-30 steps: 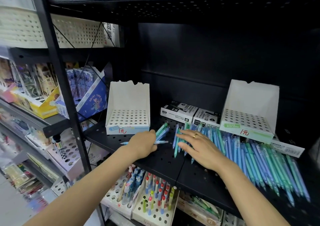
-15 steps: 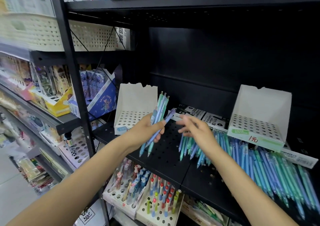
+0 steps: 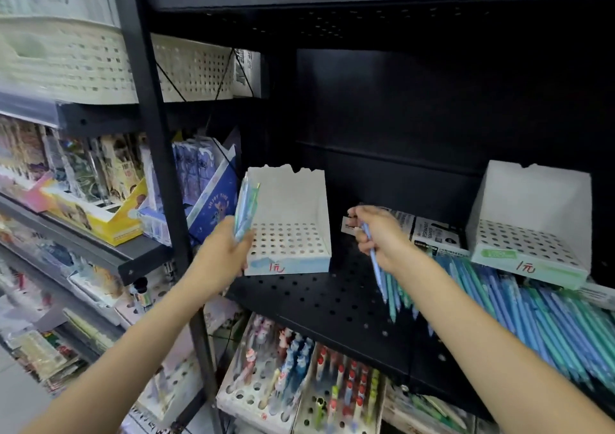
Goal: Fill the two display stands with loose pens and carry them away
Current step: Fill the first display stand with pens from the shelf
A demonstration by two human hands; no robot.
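Left hand: my left hand (image 3: 222, 256) is clenched round a bunch of pens (image 3: 245, 210), blue and green, standing nearly upright out of the fist.
Right hand: my right hand (image 3: 382, 238) pinches a single blue pen (image 3: 375, 264), its tip slanting down toward me; the hand is blurred, so I cannot tell the finger positions more finely.
Between the hands: bare black perforated shelf (image 3: 319, 297), the widest open room I see, with its front edge running down to the right below both wrists.
Just beyond the left hand: the left display stand (image 3: 289, 224), white with a grid of holes, none filled; its left front corner sits just behind my fist and the bunch overlaps its left wall.
Beyond the right hand: small black and white boxes (image 3: 432, 234) lying flat against the back of the shelf.
Right of the right hand: the loose pens (image 3: 519, 310) in a heap over the shelf, reaching to its front edge.
Farther right: the right display stand (image 3: 532, 227), also with open holes, at the back behind the heap.
Left of the left hand: the black upright post (image 3: 156, 154), close beside my left forearm.
Below the shelf edge: trays of other pens (image 3: 293, 383) standing in holes.
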